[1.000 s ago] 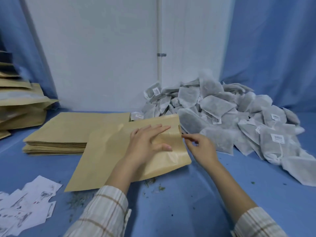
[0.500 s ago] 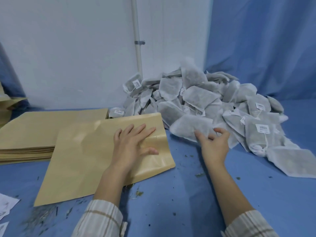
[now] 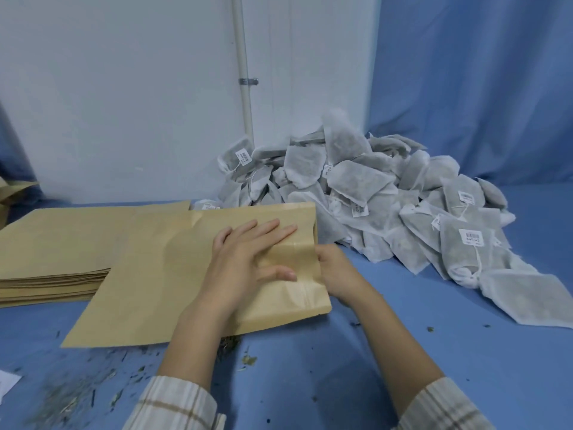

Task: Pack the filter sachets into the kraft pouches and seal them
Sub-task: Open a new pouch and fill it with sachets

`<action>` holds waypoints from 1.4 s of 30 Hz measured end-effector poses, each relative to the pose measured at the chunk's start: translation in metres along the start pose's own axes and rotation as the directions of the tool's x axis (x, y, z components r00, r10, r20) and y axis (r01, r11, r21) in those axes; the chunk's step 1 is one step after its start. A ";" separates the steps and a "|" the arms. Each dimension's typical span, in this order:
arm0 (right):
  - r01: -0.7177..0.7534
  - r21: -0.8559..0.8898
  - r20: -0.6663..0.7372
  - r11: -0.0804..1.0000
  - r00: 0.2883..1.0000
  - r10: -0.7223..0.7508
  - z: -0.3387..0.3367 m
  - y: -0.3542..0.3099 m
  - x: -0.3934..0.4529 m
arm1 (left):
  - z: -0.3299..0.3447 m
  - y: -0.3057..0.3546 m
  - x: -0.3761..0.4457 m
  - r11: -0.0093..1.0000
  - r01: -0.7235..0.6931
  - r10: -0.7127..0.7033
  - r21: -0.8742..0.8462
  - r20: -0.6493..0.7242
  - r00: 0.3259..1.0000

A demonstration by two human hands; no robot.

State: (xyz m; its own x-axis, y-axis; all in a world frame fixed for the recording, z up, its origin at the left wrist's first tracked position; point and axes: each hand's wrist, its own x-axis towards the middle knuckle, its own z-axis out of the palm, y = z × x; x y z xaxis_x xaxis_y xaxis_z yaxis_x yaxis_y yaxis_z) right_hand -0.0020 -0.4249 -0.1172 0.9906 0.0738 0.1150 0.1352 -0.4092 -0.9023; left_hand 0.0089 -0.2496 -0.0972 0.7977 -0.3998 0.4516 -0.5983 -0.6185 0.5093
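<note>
1. Kraft pouch: flat on the blue table, long axis running from near left to far right, its left part overlapping the stack of empty pouches.
2. Open mouth of the pouch: at the right short edge, facing the heap of sachets at far right.
3. Left hand: palm down on the upper face of the pouch near the mouth, fingers straight and spread, pressing the paper flat; nothing pinched.
4. Right hand: at the mouth edge, touching the pouch, fingertips hidden behind or inside the paper lip; grip impossible to tell, and no sachet visible in it.
5. Governing relation: mouth to the right, heap just beyond it to the right and far; right hand lying between the two, therefore nearer both than the left.
6. Judged step: opening the mouth, ahead of the first fill; no bulge in the pouch, so probably still empty.
7. Judged need for the next move: sachets entering from the right, along the long axis toward the closed left end, with the left hand as anchor.
8. Also present: loose herb crumbs on the near table.
</note>
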 end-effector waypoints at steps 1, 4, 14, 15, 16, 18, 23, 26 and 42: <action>0.013 -0.061 0.116 0.998 0.993 -0.006 -0.003 -0.003 0.001 | -0.002 -0.001 0.000 1.000 0.000 0.000 -0.005 -0.006 1.000; 0.053 -0.020 0.121 0.998 0.991 -0.050 -0.013 -0.007 0.008 | -0.005 -0.005 0.000 1.000 0.022 -0.022 -0.006 -0.042 0.999; -0.146 -0.015 -0.730 0.989 0.678 0.089 -0.038 0.015 0.055 | -0.006 -0.011 0.007 0.975 0.100 -0.058 0.197 -0.211 0.976; -0.142 -0.030 -0.693 0.989 0.716 0.081 -0.036 0.018 0.055 | -0.005 -0.013 0.006 0.974 0.112 -0.073 0.197 -0.198 0.977; -0.113 -0.017 -0.675 0.993 0.734 0.072 -0.035 0.021 0.056 | -0.005 -0.015 0.005 0.974 0.125 -0.089 0.187 -0.192 0.977; -0.023 0.135 -0.711 0.991 0.694 0.113 -0.032 0.022 0.055 | -0.005 -0.019 0.004 0.978 0.150 -0.120 0.147 -0.199 0.973; 0.234 0.464 -0.810 0.855 0.503 0.302 -0.035 0.016 0.042 | -0.012 -0.026 0.000 0.978 0.190 -0.162 0.090 -0.254 0.954; 0.273 0.568 -0.637 0.776 0.743 0.205 -0.038 0.014 0.031 | -0.014 -0.027 -0.001 0.977 0.198 -0.173 0.073 -0.264 0.949; 0.185 0.254 -0.095 0.949 0.982 -0.166 0.000 -0.021 0.033 | -0.025 -0.010 0.003 0.998 0.062 -0.065 -0.022 -0.221 0.973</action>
State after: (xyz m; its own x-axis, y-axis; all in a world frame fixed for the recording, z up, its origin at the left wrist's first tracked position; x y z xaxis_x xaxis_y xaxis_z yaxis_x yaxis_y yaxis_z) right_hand 0.0277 -0.4143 -0.0946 0.9518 0.0537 0.3019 0.3065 -0.1440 -0.9409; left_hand 0.0151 -0.2278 -0.0829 0.7985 -0.1992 0.5681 -0.5493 -0.6273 0.5521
